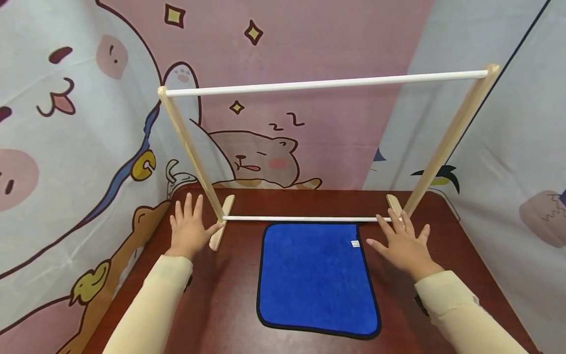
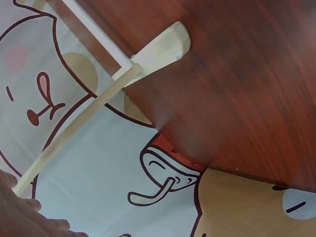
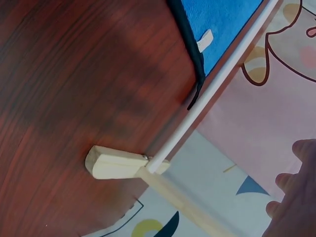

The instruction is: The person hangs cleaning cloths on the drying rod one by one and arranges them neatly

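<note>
A blue towel (image 1: 316, 280) with black edging and a small white tag lies flat on the dark red-brown table (image 1: 234, 305). Behind it stands a rack with two wooden posts (image 1: 190, 147), wooden feet (image 2: 163, 49), a white upper rod (image 1: 327, 85) and a white lower rod (image 3: 212, 89). My left hand (image 1: 187, 228) is held with fingers spread near the rack's left foot. On the other side, my right hand (image 1: 407, 248) hovers with spread fingers near the right foot and the towel's right edge. Neither hand holds anything.
A cloth backdrop (image 1: 309, 39) with cartoon animals hangs behind the table and along both sides. The rack's upper rod spans high above the table's back edge.
</note>
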Available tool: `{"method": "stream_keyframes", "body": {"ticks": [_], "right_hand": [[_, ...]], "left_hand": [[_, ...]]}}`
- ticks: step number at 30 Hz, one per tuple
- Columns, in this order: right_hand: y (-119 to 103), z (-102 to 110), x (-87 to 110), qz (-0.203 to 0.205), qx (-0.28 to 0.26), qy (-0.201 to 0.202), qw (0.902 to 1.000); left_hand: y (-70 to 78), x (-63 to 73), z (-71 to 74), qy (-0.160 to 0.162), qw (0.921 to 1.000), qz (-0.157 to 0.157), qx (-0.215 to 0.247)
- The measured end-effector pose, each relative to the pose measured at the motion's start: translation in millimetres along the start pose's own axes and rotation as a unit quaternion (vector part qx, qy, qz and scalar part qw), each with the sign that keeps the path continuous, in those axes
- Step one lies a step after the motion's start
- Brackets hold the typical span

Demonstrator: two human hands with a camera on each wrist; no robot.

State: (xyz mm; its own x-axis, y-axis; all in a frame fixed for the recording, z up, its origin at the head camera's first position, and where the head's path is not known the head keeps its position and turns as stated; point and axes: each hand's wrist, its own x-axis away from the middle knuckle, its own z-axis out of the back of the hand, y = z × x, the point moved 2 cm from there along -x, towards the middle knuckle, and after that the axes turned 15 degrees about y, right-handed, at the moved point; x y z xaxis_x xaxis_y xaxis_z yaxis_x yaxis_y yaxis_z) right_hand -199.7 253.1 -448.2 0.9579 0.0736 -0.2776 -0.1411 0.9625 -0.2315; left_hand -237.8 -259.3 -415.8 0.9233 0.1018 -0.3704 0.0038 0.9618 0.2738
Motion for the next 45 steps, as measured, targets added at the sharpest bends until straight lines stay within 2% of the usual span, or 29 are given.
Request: {"method": "stream_keyframes", "body": {"ticks": [6, 14, 27, 34, 41, 45], "right_hand": [[-6, -7, -1.9, 0.014, 0.008, 0.002, 0.9999], [-15, -26, -3.7, 0.012, -0.015, -0.017, 0.9997], [-30, -60, -0.9, 0.037, -0.029, 0.003, 0.9989], [-35, -78, 1.0, 0.058, -0.041, 0.018, 0.9973], [-38, -94, 5.3, 0.052, -0.064, 0.002, 0.9966], [-41, -101, 7.6, 0.048, -0.072, 0.001, 0.9963]], "left_hand": [[5.2, -12.9, 4.4, 0.017, 0.9996, 0.011, 0.018], [10.1, -32.4, 5.8, 0.041, 0.9971, 0.038, 0.052], [19.7, -59.7, 18.6, 0.059, 0.9870, 0.086, 0.123], [25.2, -68.7, 25.7, 0.077, 0.9728, 0.111, 0.188], [29.1, -76.7, 29.8, 0.095, 0.9588, 0.141, 0.227], [31.5, -82.5, 31.4, 0.121, 0.9496, 0.141, 0.252]]}}
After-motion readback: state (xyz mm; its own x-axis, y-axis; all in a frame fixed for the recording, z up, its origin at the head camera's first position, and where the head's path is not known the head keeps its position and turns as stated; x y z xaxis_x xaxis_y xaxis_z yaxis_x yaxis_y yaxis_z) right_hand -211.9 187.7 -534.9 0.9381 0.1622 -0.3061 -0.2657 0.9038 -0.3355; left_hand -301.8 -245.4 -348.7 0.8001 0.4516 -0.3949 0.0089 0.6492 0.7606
